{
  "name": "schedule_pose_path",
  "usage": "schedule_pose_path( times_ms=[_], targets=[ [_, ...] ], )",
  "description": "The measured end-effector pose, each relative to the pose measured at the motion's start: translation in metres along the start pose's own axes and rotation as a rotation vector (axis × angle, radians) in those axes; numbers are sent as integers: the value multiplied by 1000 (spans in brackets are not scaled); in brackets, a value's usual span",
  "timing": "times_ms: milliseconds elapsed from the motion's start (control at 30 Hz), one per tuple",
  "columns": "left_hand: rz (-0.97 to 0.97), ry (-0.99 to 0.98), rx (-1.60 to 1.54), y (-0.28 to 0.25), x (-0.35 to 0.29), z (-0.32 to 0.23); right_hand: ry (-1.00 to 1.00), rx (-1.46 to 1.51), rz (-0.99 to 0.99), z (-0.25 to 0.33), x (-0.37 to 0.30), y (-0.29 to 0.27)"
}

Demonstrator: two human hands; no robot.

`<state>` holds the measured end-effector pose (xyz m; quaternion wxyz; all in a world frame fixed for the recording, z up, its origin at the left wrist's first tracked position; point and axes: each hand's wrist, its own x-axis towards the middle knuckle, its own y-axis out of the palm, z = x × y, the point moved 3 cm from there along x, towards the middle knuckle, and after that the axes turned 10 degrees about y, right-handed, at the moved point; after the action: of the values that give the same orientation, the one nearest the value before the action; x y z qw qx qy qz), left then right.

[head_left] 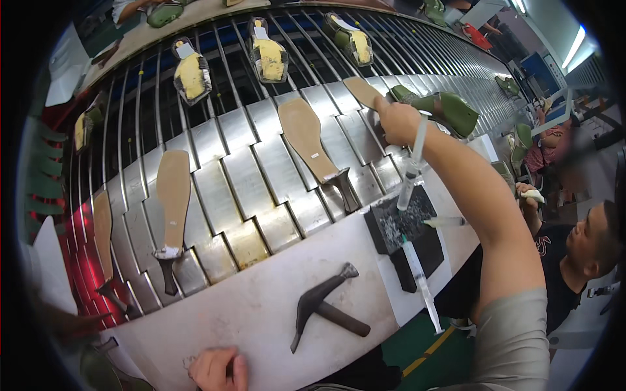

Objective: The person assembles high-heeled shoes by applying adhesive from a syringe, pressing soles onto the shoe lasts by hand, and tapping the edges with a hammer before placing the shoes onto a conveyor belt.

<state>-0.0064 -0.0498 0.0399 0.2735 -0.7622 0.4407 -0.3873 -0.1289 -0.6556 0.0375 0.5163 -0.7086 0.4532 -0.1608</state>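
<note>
My right hand (399,122) reaches out over the metal conveyor, its fingers closed on the near end of a tan shoe sole (362,92). Just right of it lies a green shoe last (450,112). My left hand (218,369) is down at the lower edge by the white tabletop (261,293), fingers curled, with nothing visible in them. A dark hammer (326,306) lies on that tabletop. Between it and my right arm, several syringes (420,287) rest on and around a black block (401,218).
More tan heeled soles (303,133) lie on the slats (222,176). Farther off, lasts with yellow bottoms (268,60) sit on metal rollers. A co-worker (574,254) in dark clothing is at the right. White fixtures (55,260) stand along the left.
</note>
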Motion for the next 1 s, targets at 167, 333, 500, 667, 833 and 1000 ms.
schedule_pose_path(
  times_ms=[167, 333, 500, 667, 833, 1000],
  targets=[
    [72, -44, 9, -12, 11, -3, 140, 573, -501, -37, 67, -28],
    [131, -51, 45, -9, 20, 0, 191, 483, -476, -59, 146, -86],
    [101, -86, 94, -11, 22, -1, 26, 368, -318, -18, 226, -67],
    [69, -84, 128, -13, 21, -4, 202, 329, -412, 14, 196, -83],
    [-21, -22, 120, -13, 19, -11, 146, 305, -549, -8, 112, -106],
    [-95, -68, 44, -3, -9, 2, 164, 492, -830, -33, -36, -169]
  ],
)
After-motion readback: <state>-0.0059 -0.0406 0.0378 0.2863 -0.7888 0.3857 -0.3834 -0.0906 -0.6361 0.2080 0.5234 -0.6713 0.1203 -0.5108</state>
